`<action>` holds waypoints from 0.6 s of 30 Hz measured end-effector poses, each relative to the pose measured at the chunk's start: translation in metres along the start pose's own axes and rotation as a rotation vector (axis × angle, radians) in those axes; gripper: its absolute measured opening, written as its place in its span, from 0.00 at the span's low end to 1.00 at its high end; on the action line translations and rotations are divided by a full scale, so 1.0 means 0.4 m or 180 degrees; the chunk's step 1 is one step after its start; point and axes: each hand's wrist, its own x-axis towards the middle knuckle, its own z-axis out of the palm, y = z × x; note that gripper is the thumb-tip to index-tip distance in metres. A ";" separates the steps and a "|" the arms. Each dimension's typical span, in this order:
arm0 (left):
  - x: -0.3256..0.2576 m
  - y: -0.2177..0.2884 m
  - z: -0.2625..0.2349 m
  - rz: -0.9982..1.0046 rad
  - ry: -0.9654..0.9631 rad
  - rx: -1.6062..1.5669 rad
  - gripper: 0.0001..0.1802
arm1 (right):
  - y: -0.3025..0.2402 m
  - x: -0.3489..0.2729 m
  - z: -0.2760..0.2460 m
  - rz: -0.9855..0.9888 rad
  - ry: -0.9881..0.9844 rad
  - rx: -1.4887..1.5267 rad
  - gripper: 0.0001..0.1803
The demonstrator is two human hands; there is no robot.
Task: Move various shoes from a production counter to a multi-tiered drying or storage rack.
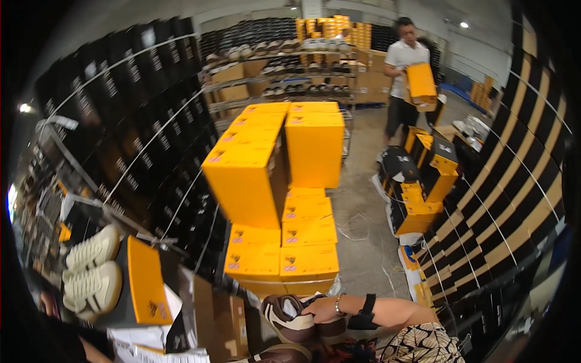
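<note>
My right hand [322, 309] reaches in from the lower right, a black band on its wrist. Its fingers are closed on the collar of a dark brown shoe [289, 327] with a cream stripe. White paper shows inside that shoe. Beside it, below my hand, is a second brown shoe [331, 328]. Part of another shoe [279, 354] shows at the bottom edge. My left hand cannot be made out. At the lower left a pair of cream sneakers [94, 275] rests next to an orange box lid [145, 281].
Orange shoe boxes [308, 257] are stacked ahead. Strapped dark boxes [127, 115] rise at left, black-and-tan boxes [502, 199] at right. A shoe rack [284, 78] stands behind. A co-worker [404, 72] holds an orange box [422, 85]. Loose strapping [357, 227] lies on the floor.
</note>
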 end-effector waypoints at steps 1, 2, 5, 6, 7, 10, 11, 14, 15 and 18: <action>0.018 0.037 0.029 0.0080 -0.0048 0.0068 0.27 | 0.025 -0.044 -0.031 -0.0094 -0.0049 0.0094 0.30; 0.029 0.080 0.056 0.0178 -0.0091 0.0147 0.27 | 0.050 -0.090 -0.061 -0.0186 -0.0096 0.0166 0.30; 0.050 0.197 0.148 0.0438 -0.0252 0.0330 0.28 | 0.132 -0.227 -0.123 -0.0242 0.0082 0.0652 0.29; 0.054 0.238 0.178 0.0530 -0.0303 0.0396 0.28 | 0.160 -0.266 -0.144 -0.0347 0.0098 0.0812 0.28; 0.052 0.278 0.207 0.0625 -0.0354 0.0450 0.28 | 0.184 -0.302 -0.159 -0.0315 0.0055 0.0957 0.29; 0.037 0.390 0.296 0.0886 -0.0578 0.0598 0.28 | 0.239 -0.402 -0.159 0.0040 0.0467 0.0920 0.29; 0.033 0.423 0.329 0.0970 -0.0687 0.0627 0.29 | 0.254 -0.433 -0.149 0.0076 0.0789 0.0706 0.27; 0.026 0.516 0.417 0.1102 -0.1027 0.0970 0.29 | 0.302 -0.497 -0.119 0.0332 0.1338 0.1078 0.26; 0.031 0.546 0.445 0.1068 -0.1190 0.1101 0.27 | 0.322 -0.509 -0.110 0.0358 0.1543 0.0882 0.25; 0.036 0.610 0.547 0.1160 -0.1580 0.1227 0.24 | 0.387 -0.539 -0.084 0.0666 0.1865 0.1313 0.24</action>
